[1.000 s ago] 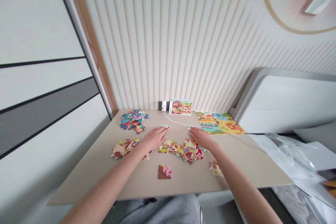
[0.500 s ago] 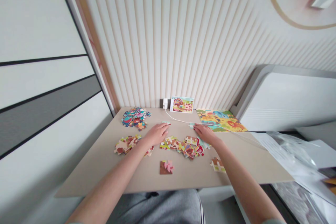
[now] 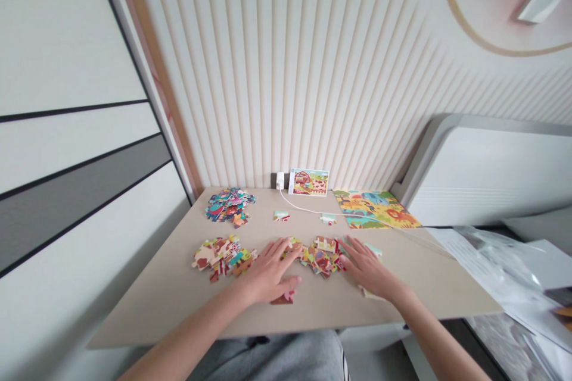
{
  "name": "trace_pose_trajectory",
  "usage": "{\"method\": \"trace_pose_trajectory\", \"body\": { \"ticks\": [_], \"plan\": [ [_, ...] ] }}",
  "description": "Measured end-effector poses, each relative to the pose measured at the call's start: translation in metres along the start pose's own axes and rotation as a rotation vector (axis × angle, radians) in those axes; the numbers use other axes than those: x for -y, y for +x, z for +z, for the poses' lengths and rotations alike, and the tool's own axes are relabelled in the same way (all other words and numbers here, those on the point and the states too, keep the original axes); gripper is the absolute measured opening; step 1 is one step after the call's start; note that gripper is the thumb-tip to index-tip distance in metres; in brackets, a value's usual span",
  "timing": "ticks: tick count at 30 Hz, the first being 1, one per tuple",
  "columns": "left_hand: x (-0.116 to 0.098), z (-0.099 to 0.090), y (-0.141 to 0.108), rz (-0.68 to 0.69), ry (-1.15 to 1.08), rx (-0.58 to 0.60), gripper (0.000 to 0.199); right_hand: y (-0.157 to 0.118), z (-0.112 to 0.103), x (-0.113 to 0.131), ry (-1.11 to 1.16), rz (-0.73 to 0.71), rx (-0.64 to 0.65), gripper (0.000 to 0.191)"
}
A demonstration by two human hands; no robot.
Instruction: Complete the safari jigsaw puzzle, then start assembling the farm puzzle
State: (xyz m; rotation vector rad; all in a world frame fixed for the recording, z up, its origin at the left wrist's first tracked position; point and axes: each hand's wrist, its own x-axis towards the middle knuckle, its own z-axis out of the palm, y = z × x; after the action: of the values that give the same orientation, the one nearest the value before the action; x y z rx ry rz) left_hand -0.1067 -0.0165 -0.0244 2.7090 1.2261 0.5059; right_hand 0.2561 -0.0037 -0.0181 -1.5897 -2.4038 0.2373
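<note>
The farm jigsaw pieces (image 3: 324, 262) lie in a loose, overlapping heap on the surface (image 3: 179, 303) in front of you, between your two hands. Your left hand (image 3: 269, 271) is palm down at the heap's left side, fingers reaching over its edge and thumb spread away from them. Your right hand (image 3: 369, 266) is at the heap's right side, its fingers spread; whether either palm presses on pieces, you cannot tell from here. Just beyond your right hand's fingers a pale blue piece (image 3: 374, 250) shows.

Nearest you, the pink-and-brown piece (image 3: 282, 298) is partly hidden under your left thumb, and a cream-edged piece (image 3: 366, 292) is partly covered by your right hand. Left of your left hand sits a second heap of farm pieces (image 3: 218, 253).

Farther back, a left sky-blue piece (image 3: 281, 215) and a right sky-blue piece (image 3: 328, 218) lie well apart. A dark blue puzzle heap (image 3: 229, 203) is at the back left, and a completed animal puzzle (image 3: 382, 208) at the back right. Against the ribbed wall (image 3: 250, 71), the farm picture card (image 3: 309, 183) leans beside a white charger (image 3: 280, 180), whose cable (image 3: 308, 210) trails right across the animal puzzle.
</note>
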Motion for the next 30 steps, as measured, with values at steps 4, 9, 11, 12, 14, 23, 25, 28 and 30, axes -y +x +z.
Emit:
{"method": "trace_pose_trajectory", "body": {
  "ticks": [4,9,11,12,14,23,25,28,30],
  "plan": [
    [-0.007,0.001,0.000,-0.045,-0.030,-0.033,0.061,-0.006,0.011,0.039,-0.014,-0.004,0.030,0.067],
    [-0.010,-0.006,0.007,-0.061,-0.059,-0.066,0.058,0.013,0.021,0.073,-0.039,-0.002,0.032,0.072],
    [-0.010,-0.006,0.005,-0.071,-0.055,-0.076,0.059,0.019,0.025,0.082,-0.034,-0.018,0.034,0.071],
    [-0.010,-0.006,0.003,-0.075,-0.049,-0.082,0.060,0.021,0.026,0.086,-0.029,-0.027,0.034,0.070],
    [-0.010,-0.005,0.001,-0.078,-0.035,-0.097,0.060,0.025,0.030,0.094,-0.024,-0.037,0.031,0.068],
    [-0.007,0.001,0.001,-0.129,0.028,-0.169,0.050,0.033,0.042,0.112,-0.011,-0.009,-0.100,0.064],
    [-0.006,0.003,0.003,-0.138,0.034,-0.169,0.051,0.032,0.043,0.112,0.008,-0.016,-0.136,0.062],
    [-0.002,0.007,0.004,-0.152,0.025,-0.172,0.056,0.030,0.043,0.110,0.024,-0.019,-0.197,0.063],
    [0.000,0.008,0.004,-0.156,0.005,-0.178,0.056,0.030,0.044,0.108,0.033,0.014,-0.225,0.064]
  ]
}}
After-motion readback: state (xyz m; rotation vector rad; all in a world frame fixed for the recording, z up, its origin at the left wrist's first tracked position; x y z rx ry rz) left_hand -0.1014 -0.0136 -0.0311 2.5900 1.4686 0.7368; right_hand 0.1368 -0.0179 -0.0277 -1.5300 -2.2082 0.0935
